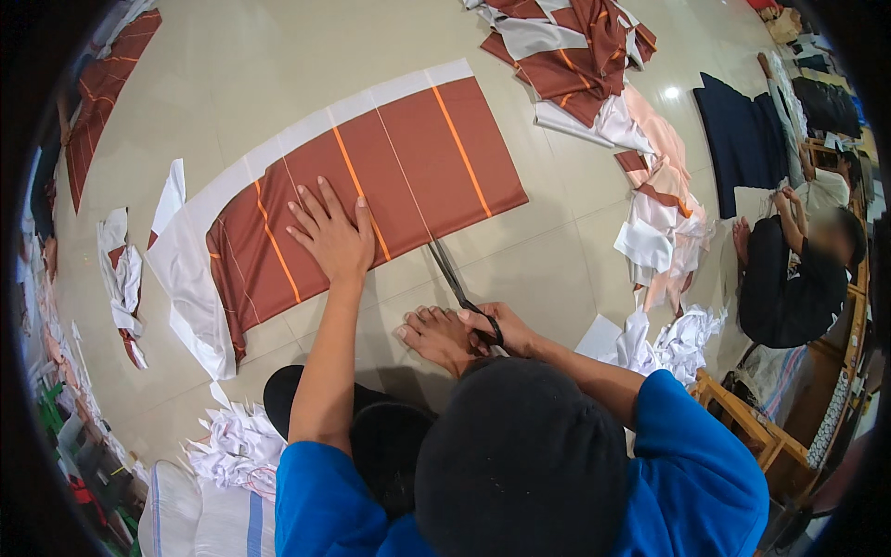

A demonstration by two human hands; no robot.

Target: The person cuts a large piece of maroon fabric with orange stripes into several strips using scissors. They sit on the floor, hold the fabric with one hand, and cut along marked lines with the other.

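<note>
A reddish-brown fabric piece (408, 158) with orange and thin pale stripes lies spread on the tiled floor, a white border along its far edge. My left hand (334, 237) rests flat on it, fingers spread. In my right hand (501, 330) is a pair of black-handled scissors (452, 274), gripped by the handles. Their blades point away from me, and the tips meet the fabric's near edge beside a thin pale stripe. How far the blades are apart is hard to tell. My bare foot (436, 336) is on the floor just left of the scissor handles.
A heap of brown and white fabric (585, 56) lies at the far right, with peach and white scraps (659, 213) nearer. White scraps (237, 446) and a woven sack (200, 515) are at lower left. Another person (798, 269) sits at the right beside dark cloth (742, 130) and a wooden frame (752, 427).
</note>
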